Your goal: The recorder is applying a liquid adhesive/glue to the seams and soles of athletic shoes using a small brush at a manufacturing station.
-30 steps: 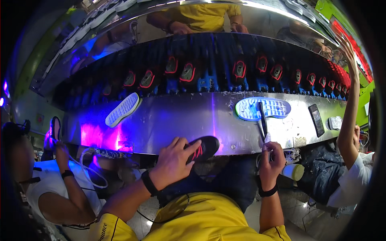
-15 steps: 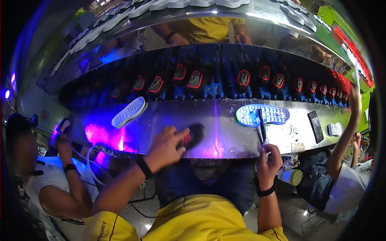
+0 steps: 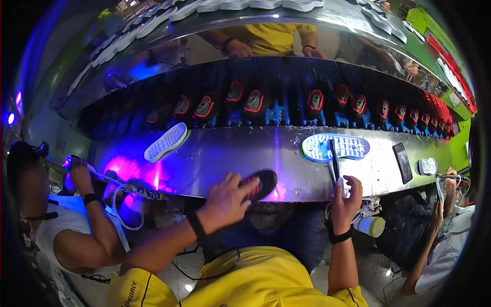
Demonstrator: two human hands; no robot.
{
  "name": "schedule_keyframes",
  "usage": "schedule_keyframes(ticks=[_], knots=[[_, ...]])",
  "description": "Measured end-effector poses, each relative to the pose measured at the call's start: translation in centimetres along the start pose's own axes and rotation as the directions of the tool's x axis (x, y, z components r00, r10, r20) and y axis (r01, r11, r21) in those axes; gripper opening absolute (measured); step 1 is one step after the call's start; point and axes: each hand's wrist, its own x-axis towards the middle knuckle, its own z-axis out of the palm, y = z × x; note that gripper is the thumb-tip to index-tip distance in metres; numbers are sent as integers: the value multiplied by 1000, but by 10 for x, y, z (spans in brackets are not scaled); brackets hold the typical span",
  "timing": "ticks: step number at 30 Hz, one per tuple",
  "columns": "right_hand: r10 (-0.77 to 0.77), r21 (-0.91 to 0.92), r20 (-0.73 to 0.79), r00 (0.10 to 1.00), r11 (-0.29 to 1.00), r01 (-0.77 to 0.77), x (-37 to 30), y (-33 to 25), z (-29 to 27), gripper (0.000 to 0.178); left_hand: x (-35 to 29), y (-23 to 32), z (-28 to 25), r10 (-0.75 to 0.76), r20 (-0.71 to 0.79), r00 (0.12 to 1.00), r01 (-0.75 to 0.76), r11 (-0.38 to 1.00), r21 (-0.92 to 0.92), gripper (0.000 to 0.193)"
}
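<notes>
My left hand [image 3: 227, 200] grips a black shoe [image 3: 264, 185] with red laces, held just above the near edge of the metal bench. Its fingers lie across the laced side; the thumb is hidden. On the right, my right hand [image 3: 347, 202] has its fingers closed around the pale lower end of a slim black brush-like tool [image 3: 335, 165]. The tool's far tip overlaps a white and blue shoe sole [image 3: 314, 147], which lies tread pattern up on the bench. Whether the tip touches the sole I cannot tell.
Another pale sole [image 3: 166, 143] lies on the bench [image 3: 225, 148] to the left. A phone [image 3: 402, 162] sits at the right. Behind the bench runs a dark conveyor carrying several red-rimmed shoes [image 3: 254, 101]. Co-workers sit at both sides; a yellow-white container [image 3: 370, 226] hangs below the edge.
My left hand and the black shoe have moved right and slightly nearer. My right hand has shifted a little right. The right-hand co-worker's raised arm has come down from the upper shelf with a pale sole-like piece.
</notes>
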Motion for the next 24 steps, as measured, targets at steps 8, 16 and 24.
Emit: schedule_keyframes(ticks=[8, 16, 24], knots=[[6, -294, 231, 973, 954, 64, 3, 31, 17, 34, 54, -96, -5, -299, -192, 935, 318, 945, 76, 67], [121, 72, 106, 987, 989, -129, -11, 31, 21, 28, -10, -7, -5, -14, 35, 999, 15, 1000, -15, 70], [232, 323, 116, 966, 911, -258, -16, -7, 13, 27, 37, -71, -12, -219, -78, 972, 218, 976, -30, 68]])
